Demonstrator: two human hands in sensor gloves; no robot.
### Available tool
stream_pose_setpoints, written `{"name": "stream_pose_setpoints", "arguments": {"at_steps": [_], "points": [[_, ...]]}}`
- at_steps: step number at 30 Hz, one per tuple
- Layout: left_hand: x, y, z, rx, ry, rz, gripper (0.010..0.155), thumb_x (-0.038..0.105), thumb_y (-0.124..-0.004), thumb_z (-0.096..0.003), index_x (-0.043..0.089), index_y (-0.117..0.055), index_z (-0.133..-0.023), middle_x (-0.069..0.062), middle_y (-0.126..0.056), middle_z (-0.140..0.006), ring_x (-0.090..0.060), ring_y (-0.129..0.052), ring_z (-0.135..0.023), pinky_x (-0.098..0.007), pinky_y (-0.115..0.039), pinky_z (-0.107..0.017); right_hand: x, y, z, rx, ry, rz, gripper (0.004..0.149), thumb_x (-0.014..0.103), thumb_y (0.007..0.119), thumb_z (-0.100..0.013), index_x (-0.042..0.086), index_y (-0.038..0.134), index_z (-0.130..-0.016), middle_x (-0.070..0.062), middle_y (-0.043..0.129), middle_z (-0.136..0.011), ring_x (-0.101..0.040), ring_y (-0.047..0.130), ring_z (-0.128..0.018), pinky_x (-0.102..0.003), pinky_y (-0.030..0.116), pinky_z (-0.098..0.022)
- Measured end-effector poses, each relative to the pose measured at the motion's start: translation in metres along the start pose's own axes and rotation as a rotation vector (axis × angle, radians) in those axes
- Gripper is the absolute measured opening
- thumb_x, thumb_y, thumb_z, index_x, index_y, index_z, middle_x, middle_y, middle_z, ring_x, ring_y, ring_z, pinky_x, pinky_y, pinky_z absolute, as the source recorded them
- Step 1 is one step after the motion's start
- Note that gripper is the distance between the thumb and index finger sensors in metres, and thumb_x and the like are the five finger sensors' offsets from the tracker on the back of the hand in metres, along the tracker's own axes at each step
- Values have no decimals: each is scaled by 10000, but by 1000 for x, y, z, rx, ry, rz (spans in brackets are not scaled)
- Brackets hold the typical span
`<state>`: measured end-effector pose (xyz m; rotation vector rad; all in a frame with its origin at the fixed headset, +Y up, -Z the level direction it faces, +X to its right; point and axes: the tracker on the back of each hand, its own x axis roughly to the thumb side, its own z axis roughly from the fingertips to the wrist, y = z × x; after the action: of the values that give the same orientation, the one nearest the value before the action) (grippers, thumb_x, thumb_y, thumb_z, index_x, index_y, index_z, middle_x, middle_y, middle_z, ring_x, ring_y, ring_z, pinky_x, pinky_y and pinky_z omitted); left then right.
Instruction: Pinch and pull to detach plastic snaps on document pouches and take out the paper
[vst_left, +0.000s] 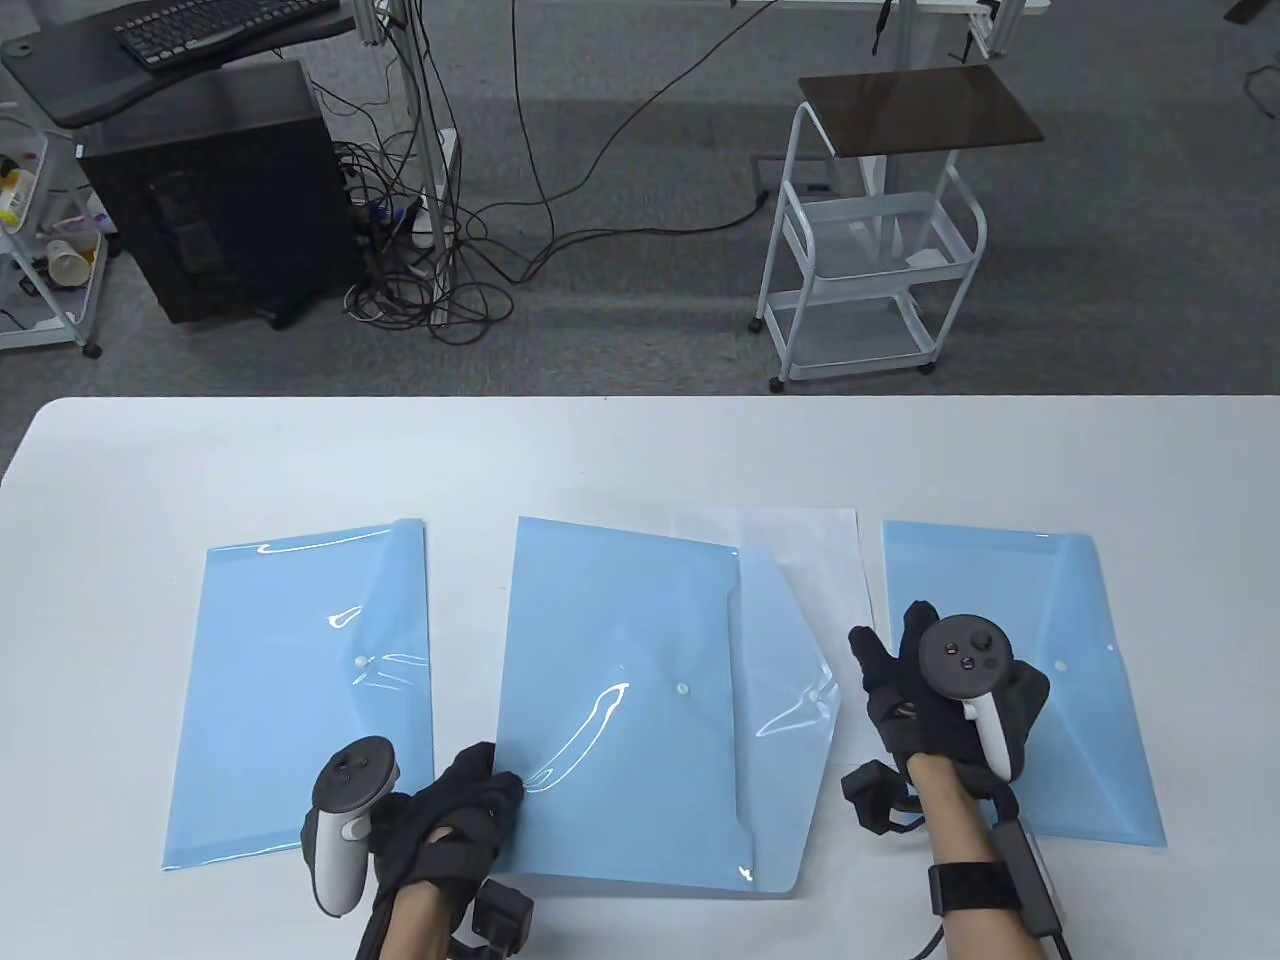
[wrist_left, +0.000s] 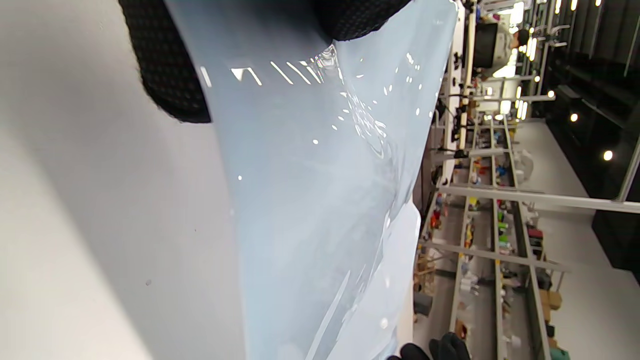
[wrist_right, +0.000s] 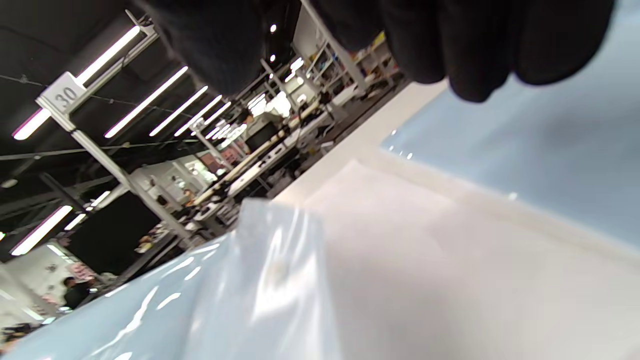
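- White table (vst_left: 640, 450) bears 3 blue pouches.
- Middle pouch (vst_left: 620, 690), flap (vst_left: 790, 680) unsnapped and open, lies between the others.
- White paper (vst_left: 800, 560) lies out beside that flap.
- Left hand (vst_left: 450, 810) pinches the middle pouch's near-left edge.
- Right hand (vst_left: 930, 690) rests flat, fingers relaxed, holding nothing.
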<state>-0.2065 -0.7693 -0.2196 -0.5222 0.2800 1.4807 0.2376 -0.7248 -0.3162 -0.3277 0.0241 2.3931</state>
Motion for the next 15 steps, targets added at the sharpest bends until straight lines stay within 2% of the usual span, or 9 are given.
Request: {"name": "stream_pose_setpoints", "arguments": {"at_steps": [5, 10, 15], "points": [[0, -1, 1, -2, -3, 2, 484, 199, -645, -581, 94, -525, -1038, -70, -840, -906, -236, -1038, -561, -363, -913, -412, -5, 8, 13, 123, -2, -197, 831, 501, 736, -550, -85, 468, -1073, -385, 753, -998, -542, 908, -742, -613, 818, -470], [-1, -5, 0, -11, 7, -10, 479, 195, -643, -579, 103, -527, -1034, -67, -838, -908, -244, -1035, -572, -376, -910, -423, -14, 24, 19, 215, 32, -371, 776, 467, 746, -557, -124, 560, -1023, -319, 908, -872, -441, 1021, -589, -548, 882, -374], [-3, -9, -2, -5, 34, -39, 477, 189, -643, -577, 111, -528, -1033, -66, -833, -916, -264, -1026, -603, -401, -902, -448, -10, 36, 21, 339, -39, -449, 671, 433, 732, -571, -63, 640, -1015, -264, 949, -846, -418, 1022, -565, -546, 875, -364]]}}
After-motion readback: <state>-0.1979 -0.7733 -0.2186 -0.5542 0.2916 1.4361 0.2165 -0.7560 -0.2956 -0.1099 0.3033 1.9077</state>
